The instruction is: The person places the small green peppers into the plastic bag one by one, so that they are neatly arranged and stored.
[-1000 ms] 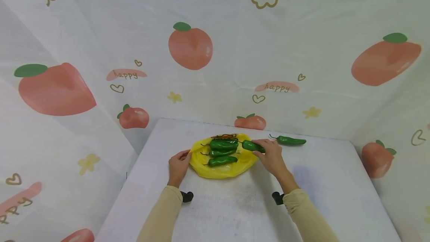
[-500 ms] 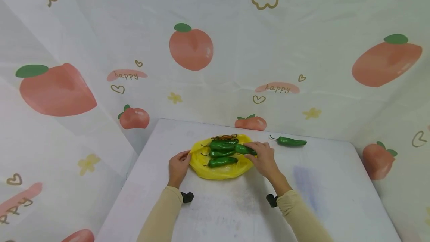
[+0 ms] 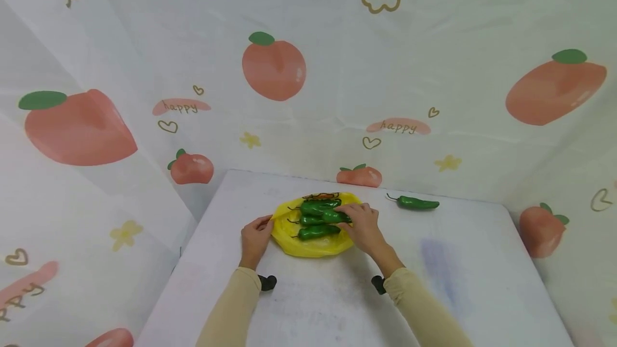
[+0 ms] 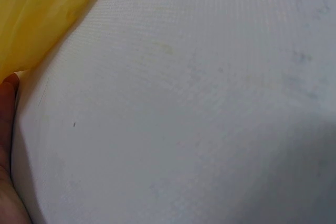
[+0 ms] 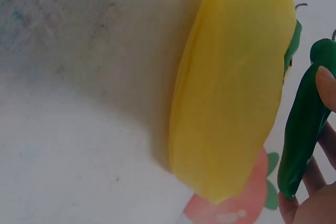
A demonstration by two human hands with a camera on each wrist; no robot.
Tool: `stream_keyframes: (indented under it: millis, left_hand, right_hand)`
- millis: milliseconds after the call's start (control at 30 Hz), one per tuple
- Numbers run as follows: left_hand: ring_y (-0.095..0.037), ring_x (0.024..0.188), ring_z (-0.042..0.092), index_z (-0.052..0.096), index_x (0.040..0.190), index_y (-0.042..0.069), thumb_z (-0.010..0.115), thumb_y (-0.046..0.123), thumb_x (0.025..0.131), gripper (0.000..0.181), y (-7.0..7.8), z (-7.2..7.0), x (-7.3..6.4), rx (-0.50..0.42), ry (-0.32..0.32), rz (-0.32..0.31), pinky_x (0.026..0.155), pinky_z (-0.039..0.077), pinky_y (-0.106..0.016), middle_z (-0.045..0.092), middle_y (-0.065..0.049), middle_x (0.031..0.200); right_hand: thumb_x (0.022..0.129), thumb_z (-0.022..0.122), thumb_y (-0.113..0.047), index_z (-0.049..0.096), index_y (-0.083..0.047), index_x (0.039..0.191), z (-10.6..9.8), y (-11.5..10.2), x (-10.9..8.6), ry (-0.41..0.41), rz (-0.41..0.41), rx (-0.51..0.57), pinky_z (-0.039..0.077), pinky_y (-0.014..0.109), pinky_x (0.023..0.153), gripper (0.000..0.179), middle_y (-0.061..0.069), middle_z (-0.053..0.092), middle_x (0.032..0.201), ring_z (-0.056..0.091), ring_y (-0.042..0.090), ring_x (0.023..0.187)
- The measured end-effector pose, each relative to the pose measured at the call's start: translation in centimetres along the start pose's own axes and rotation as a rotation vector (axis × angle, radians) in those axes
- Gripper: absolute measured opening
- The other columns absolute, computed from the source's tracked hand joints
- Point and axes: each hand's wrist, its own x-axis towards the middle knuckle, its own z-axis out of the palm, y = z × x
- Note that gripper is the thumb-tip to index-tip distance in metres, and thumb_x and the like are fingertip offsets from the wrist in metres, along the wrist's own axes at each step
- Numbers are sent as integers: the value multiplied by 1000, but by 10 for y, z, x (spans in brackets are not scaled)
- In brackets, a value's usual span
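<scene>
An opened yellow plastic bag (image 3: 313, 250) lies on the table in the head view, with several green peppers (image 3: 318, 232) side by side in it, stems to the left. My left hand (image 3: 256, 234) pinches the bag's left edge. In the left wrist view only part of that hand (image 4: 6, 145) shows, under the yellow plastic (image 4: 47, 19). My right hand (image 3: 363, 225) grips another green pepper (image 3: 332, 215) above the others, covering its tip end. The right wrist view shows this pepper (image 5: 300, 124) between thumb and fingers, beside the bag's outer wall (image 5: 231, 87).
One more green pepper (image 3: 416, 203) lies near the table's back edge, right of the bag. The white table (image 3: 308, 304) meets a fruit-printed curtain (image 3: 313, 138) behind and at both sides. A black wrist mount (image 3: 379, 284) shows at my right sleeve.
My right hand has moved left with its pepper, from the bag's right edge to over the peppers inside. The left hand keeps its place on the bag's edge.
</scene>
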Motion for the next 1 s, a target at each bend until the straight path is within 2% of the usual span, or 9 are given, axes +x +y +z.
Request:
stream_keyframes:
  millis: [200, 533, 1000]
  left_hand:
    - [-20, 104, 74, 77, 117, 13, 70, 31, 95, 29, -2, -1, 2, 5, -4, -21, 88, 62, -27, 78, -8, 114]
    - [-21, 102, 75, 77, 117, 12, 70, 29, 95, 29, 0, 0, 1, 10, 3, -13, 87, 62, -26, 78, -10, 113]
    - [-20, 103, 75, 78, 117, 13, 70, 28, 96, 27, 4, 0, 0, 11, 8, -31, 88, 62, -27, 78, -9, 113]
  right_hand:
    - [88, 79, -22, 70, -24, 124, 11, -10, 4, -21, -33, -11, 38, 54, 93, 38, 5, 69, 127, 53, 34, 117]
    - [90, 76, -25, 69, -25, 126, 25, -24, 13, -73, -11, -25, 39, 60, 103, 37, 4, 67, 132, 52, 34, 123]
    - [92, 75, -24, 67, -26, 127, 40, -35, 21, -132, 8, -25, 43, 58, 101, 36, 4, 65, 135, 53, 33, 123]
